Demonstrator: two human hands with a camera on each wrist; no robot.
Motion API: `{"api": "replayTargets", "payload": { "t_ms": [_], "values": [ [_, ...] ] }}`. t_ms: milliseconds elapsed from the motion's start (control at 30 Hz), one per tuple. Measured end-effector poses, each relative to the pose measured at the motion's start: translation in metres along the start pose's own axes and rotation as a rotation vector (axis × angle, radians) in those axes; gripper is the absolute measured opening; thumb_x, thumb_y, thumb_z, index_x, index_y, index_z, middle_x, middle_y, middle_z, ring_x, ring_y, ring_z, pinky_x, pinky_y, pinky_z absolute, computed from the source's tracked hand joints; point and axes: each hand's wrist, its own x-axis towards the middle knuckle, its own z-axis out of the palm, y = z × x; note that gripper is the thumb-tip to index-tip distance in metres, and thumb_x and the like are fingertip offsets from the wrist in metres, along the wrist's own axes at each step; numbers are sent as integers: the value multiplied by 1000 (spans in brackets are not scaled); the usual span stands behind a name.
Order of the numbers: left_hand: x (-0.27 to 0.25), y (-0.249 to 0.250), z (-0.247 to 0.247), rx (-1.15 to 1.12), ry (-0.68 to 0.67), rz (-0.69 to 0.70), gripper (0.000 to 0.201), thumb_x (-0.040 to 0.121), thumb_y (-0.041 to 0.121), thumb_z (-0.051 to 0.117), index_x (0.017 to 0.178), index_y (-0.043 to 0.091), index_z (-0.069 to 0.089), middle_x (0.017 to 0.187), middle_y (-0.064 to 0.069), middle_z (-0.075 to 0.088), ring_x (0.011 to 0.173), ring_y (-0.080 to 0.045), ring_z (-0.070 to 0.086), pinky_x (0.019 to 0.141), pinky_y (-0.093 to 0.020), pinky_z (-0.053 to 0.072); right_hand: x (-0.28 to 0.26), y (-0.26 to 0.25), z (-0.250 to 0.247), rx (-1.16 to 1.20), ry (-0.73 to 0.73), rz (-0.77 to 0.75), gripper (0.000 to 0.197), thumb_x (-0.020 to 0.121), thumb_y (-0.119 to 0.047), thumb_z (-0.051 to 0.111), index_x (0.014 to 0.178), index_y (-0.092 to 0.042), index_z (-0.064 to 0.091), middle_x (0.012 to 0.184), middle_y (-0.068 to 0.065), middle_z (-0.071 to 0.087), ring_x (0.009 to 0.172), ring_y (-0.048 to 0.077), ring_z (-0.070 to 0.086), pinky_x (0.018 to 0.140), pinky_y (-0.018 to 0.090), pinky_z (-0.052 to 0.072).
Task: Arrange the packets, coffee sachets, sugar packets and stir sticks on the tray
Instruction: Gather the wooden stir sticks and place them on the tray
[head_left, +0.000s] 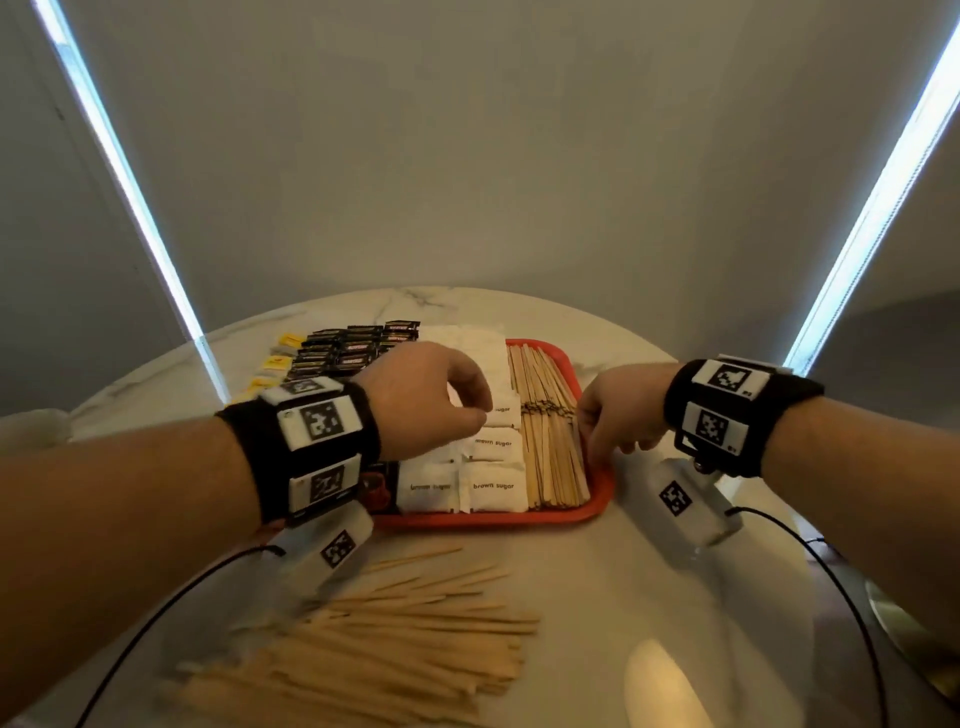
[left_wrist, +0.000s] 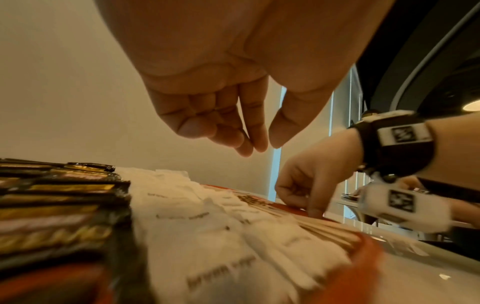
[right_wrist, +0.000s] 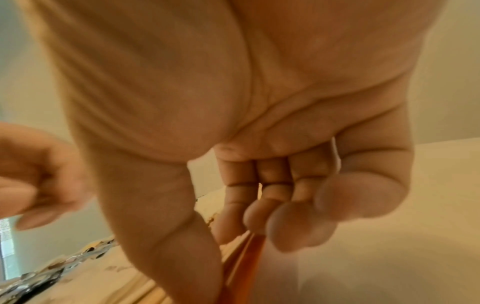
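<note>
Where the marble table (head_left: 597, 597) lies closest to me, a loose heap of wooden stir sticks (head_left: 374, 639) fans out with long axes running left to right, too many and too overlapped to count. Beyond it sits the red tray (head_left: 605, 491). Along its right side lies a packed bundle of tray sticks (head_left: 550, 431), long axes pointing away from me. Left of them are white brown sugar packets (head_left: 493, 488); four printed labels are readable near me, the farther ones blank or blurred. My left hand (head_left: 426, 400) hovers above these packets, fingers loosely curled with thumb and fingertips nearly meeting, and the left wrist view shows nothing between them. My right hand (head_left: 618, 410) reaches down at the tray's right rim, its fingertips (right_wrist: 259, 218) at the outermost sticks; I cannot tell whether it pinches one, since blur and the thumb hide the contact. Farther off, black coffee sachets (head_left: 353, 348) lie in rows, partly hidden by my left wrist, count unclear. At far left, three yellow packets (head_left: 275, 364) show, the nearest cut off by my wristband (head_left: 311, 441).
</note>
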Motion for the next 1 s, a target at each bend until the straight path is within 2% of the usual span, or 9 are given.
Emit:
{"api": "replayTargets", "payload": {
  "t_ms": [133,267,367,433,533,667,800,933,1000],
  "values": [
    [-59,-6,-7,16,-79,-30,13,92,36,74,104,39,72,81,26,65,74,9,61,65,-12,46,-25,-9,1,22,102,-1,12,84,-33,77,84,-23,70,76,0,68,69,16,60,60,26,52],
    [-118,-27,-6,55,-158,-94,35,84,41,80,116,43,66,105,22,64,93,3,61,82,-20,53,-73,-57,12,-34,151,-180,19,82,-47,77,93,-33,68,91,-9,69,84,12,65,68,26,51],
    [-154,-46,-8,147,-187,-122,60,76,47,83,129,47,54,119,23,55,103,4,55,89,-21,52,-109,-108,43,-130,-27,-338,62,69,-73,77,120,-43,60,115,-15,64,102,10,62,87,32,55],
    [-173,-57,-10,188,-238,-174,75,71,53,84,136,46,48,127,23,50,107,1,52,91,-21,51,-124,-135,65,-293,-53,-398,100,61,-87,70,145,-40,42,134,-11,56,117,15,56,100,40,52],
    [-195,-66,-11,297,-344,-259,90,63,60,82,142,41,44,134,16,48,113,-4,50,97,-24,50,-130,-160,90,-429,20,-410,119,54,-97,61,152,-37,30,139,-4,49,119,20,52,96,44,53],
    [-205,-69,-8,323,-312,-348,85,62,57,77,140,35,52,125,11,55,107,-11,58,96,-33,55,-123,-178,101,-437,44,-412,102,64,-87,68,144,-32,38,128,-3,47,109,18,51,92,42,54],
    [-197,-66,2,298,-248,-370,51,81,39,75,129,34,60,111,11,65,93,-11,58,77,-26,50,-121,-193,103,-345,-5,-501,64,80,-62,74,132,-33,48,120,-7,54,103,14,55,94,39,53],
    [-191,-70,7,235,-174,-358,42,87,37,75,126,34,60,100,15,60,85,-5,54,66,-22,42,-117,-201,105,-325,-4,-512,37,90,-48,69,121,-32,55,107,-7,60,94,13,58,91,38,55],
    [-192,-74,6,201,-144,-348,39,88,35,75,124,35,61,102,14,61,87,-5,55,68,-22,43,-116,-204,106,-332,12,-511,30,94,-42,66,120,-29,57,107,-4,62,95,16,59,90,39,55]
  ]
}}
